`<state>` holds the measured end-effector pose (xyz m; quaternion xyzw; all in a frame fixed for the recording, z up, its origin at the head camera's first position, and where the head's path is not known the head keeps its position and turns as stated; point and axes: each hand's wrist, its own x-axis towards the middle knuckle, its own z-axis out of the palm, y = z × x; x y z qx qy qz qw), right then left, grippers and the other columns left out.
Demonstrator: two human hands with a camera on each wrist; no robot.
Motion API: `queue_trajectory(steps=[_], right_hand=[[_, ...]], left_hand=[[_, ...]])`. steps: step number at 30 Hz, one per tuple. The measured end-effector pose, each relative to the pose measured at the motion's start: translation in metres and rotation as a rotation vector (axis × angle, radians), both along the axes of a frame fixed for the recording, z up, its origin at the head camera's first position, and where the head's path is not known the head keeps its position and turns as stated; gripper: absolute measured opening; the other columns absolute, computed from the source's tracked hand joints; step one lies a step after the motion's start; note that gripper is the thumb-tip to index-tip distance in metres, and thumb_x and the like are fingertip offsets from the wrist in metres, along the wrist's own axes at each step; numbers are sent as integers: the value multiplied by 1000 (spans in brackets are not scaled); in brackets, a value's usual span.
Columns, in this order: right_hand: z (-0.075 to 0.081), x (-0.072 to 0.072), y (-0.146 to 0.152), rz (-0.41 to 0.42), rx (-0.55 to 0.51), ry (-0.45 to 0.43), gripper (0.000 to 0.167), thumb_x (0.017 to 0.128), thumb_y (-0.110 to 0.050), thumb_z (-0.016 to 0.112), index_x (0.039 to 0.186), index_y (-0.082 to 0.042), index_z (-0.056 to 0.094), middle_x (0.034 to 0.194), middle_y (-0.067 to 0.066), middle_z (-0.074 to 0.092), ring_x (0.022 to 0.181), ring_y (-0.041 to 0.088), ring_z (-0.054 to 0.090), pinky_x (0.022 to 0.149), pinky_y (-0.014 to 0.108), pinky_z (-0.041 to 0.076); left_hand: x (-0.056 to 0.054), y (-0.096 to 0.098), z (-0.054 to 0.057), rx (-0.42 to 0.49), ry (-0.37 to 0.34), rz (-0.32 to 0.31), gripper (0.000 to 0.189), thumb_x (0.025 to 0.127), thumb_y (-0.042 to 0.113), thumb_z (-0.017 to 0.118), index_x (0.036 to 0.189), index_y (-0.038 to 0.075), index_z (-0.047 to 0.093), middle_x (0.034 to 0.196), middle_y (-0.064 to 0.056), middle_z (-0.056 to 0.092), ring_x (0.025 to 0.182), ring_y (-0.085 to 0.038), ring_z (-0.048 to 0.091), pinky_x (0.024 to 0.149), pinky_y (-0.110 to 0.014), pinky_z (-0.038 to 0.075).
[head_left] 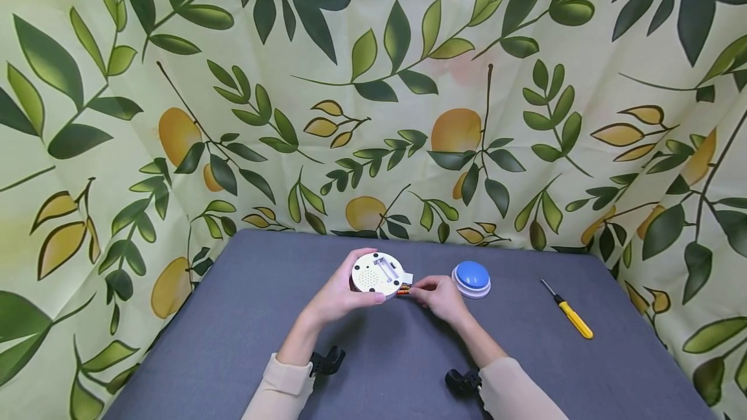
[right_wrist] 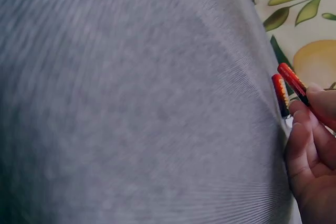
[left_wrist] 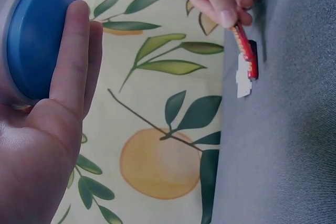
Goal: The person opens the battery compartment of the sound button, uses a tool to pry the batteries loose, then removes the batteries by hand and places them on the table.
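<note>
My left hand (head_left: 344,287) grips a round white push-button device, its white underside (head_left: 369,279) turned up toward the head camera. An open battery compartment (head_left: 386,269) shows there, beside a patch of small speaker holes. In the left wrist view the device's blue dome (left_wrist: 39,38) lies against my fingers. Just right of it, my right hand (head_left: 439,297) pinches a red and black battery (right_wrist: 294,83) between thumb and finger. A second red battery (right_wrist: 280,95) lies on the table close by, with a small white cover (left_wrist: 243,80) next to it.
Another push button with a blue dome (head_left: 473,275) and white base stands right of my right hand. Farther right lies a screwdriver (head_left: 572,316) with a yellow handle. The grey table (head_left: 233,342) ends at a leaf-patterned cloth (head_left: 403,115) behind.
</note>
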<state>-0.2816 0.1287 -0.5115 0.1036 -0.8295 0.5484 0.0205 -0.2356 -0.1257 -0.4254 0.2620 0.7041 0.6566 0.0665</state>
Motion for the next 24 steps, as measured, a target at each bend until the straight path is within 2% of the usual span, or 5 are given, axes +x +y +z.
queue_trajectory(steps=[9, 13, 20, 24], right_hand=[[-4, -2, -3, -39, 199, 80, 4, 85, -10, 82, 82, -9, 79, 76, -3, 71, 71, 10, 58, 65, 27, 47], [-4, -2, -5, -48, 262, 113, 6, 85, -11, 82, 80, -11, 79, 75, -4, 71, 69, 9, 58, 65, 29, 48], [-1, -2, -7, -38, 320, 135, 5, 85, -11, 82, 83, -7, 79, 77, -2, 71, 70, 10, 58, 66, 31, 50], [1, -2, -6, -36, 312, 146, 5, 86, -10, 81, 83, -7, 79, 77, -3, 71, 70, 9, 58, 66, 30, 49]], left_hand=[[-1, 1, -2, -5, 9, -2, 85, 80, 8, 82, 150, 4, 34, 134, -20, 51, 108, -23, 59, 89, -26, 50], [-1, 1, -2, -2, 0, -3, 84, 80, 8, 82, 149, 6, 35, 134, -20, 51, 108, -23, 59, 88, -26, 51], [-1, 1, 0, 4, -7, -8, 83, 81, 7, 82, 149, 7, 35, 133, -20, 50, 107, -24, 59, 87, -27, 52], [-1, 1, 2, 8, -9, -10, 83, 81, 7, 82, 149, 7, 35, 133, -20, 50, 107, -24, 60, 87, -27, 52]])
